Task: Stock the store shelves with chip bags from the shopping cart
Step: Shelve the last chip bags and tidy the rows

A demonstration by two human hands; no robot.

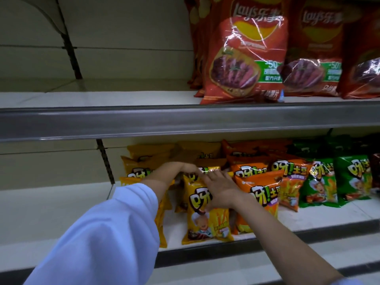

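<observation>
The yellow chip bag (202, 212) stands upright at the front of the lower shelf (308, 225), its bottom edge close to the shelf lip, with more yellow bags (144, 163) packed behind and to its left. Your right hand (221, 191) lies across the bag's upper right part, fingers fairly straight and pointing left over its top edge, resting on it rather than curling round it. Your left hand (181, 168) reaches in from the left at the bag's top; its fingers bend down behind the top seam, but you cannot tell from here whether they pinch the bag or only touch it, since the fingertips are hidden. The two hands nearly meet above the bag. Your left arm wears a light blue sleeve (115, 227); the right forearm is bare.

Just to the right of the yellow bag stands an orange bag (265, 194), touching your right wrist, with other orange bags (292, 182) behind it. Further right sit green bags (320, 182) of the same brand.

On the upper shelf (123, 118), large red Lay's bags (246, 58) stand upright on the right half, the front one leaning slightly over the shelf's edge. The left half of that shelf shows bare cream board and a dark upright bracket (70, 44)
</observation>
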